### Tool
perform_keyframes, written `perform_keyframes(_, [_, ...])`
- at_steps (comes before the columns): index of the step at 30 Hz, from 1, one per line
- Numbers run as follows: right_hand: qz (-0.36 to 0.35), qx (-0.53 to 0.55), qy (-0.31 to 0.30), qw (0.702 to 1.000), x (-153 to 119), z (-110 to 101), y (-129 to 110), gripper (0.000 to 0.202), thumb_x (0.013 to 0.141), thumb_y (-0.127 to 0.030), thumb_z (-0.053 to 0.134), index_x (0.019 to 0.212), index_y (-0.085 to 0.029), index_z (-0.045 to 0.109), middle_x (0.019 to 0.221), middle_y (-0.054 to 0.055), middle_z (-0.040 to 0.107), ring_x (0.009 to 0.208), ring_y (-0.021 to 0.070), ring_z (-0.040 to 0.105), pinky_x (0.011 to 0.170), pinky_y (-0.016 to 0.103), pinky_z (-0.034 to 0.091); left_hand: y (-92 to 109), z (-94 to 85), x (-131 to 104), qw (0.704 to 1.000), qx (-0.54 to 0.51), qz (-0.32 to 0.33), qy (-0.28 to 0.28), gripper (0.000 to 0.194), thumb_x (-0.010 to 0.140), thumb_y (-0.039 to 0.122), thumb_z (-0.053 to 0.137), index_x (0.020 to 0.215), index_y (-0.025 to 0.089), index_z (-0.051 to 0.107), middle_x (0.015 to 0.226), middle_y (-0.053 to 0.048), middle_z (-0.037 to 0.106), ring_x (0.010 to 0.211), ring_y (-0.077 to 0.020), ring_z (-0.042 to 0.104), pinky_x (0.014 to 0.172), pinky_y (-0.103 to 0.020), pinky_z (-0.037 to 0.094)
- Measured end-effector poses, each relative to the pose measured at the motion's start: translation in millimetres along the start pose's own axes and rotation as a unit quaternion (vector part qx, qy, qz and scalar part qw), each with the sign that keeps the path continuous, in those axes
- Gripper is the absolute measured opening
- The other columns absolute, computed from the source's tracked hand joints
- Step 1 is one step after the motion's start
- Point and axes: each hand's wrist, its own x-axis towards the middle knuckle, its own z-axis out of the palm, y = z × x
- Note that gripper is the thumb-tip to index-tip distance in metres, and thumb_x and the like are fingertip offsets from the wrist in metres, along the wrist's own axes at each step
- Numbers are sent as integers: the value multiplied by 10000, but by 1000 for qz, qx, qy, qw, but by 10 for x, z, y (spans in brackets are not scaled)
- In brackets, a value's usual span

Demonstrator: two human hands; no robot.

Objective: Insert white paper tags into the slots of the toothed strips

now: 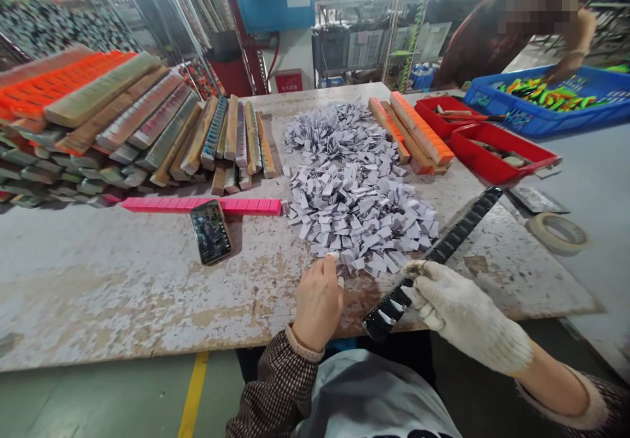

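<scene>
A long black strip [460, 228] with slots lies slanted across the table's front edge, and small pale pieces stand in the slots at its near end. My right hand [455, 306], in a white knitted glove, is closed round the strip near its lower part. My bare left hand [319, 300] rests at the near edge of a heap of small white-grey pieces [354, 195]. Its fingers are bent together at the pieces; what they hold, if anything, is too small to make out.
A phone [211, 231] leans on a pink strip [251, 207] at left, before stacked bars [162, 123]. Orange strips [423, 129], red trays [502, 175], a tape roll [556, 233] and a blue basket [541, 126] stand right. A person [487, 37] reaches into the basket.
</scene>
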Motion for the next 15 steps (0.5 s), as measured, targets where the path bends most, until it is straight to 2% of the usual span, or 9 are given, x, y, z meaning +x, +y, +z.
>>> perform_keyframes(4, [-18, -32, -23, 999, 53, -15, -19, 185, 973, -154, 507, 809, -187, 586, 953, 122, 641, 917, 282, 652, 827, 454, 597, -58, 33, -37, 991, -126, -6, 38, 359, 892, 52, 520, 1220, 195, 488, 980, -49, 645, 925, -226, 653, 874, -372, 537])
perform_keyframes(9, [-39, -34, -36, 998, 105, -32, -16, 193, 966, -146, 503, 789, -198, 557, 912, 109, 623, 858, 256, 634, 793, 419, 591, -70, 23, -131, 956, -282, -14, 78, 353, 939, 128, 520, 1281, 213, 499, 958, -27, 625, 871, -188, 645, 836, -340, 541])
perform_keyframes(15, [-22, 6, -19, 1000, -6, 17, 53, 172, 981, -135, 490, 827, -195, 538, 1050, 149, 644, 967, 263, 668, 818, 407, 612, 77, 41, -347, 896, -442, -31, 25, 303, 946, 181, 563, 1245, 220, 537, 924, -7, 618, 781, -140, 622, 752, -268, 533])
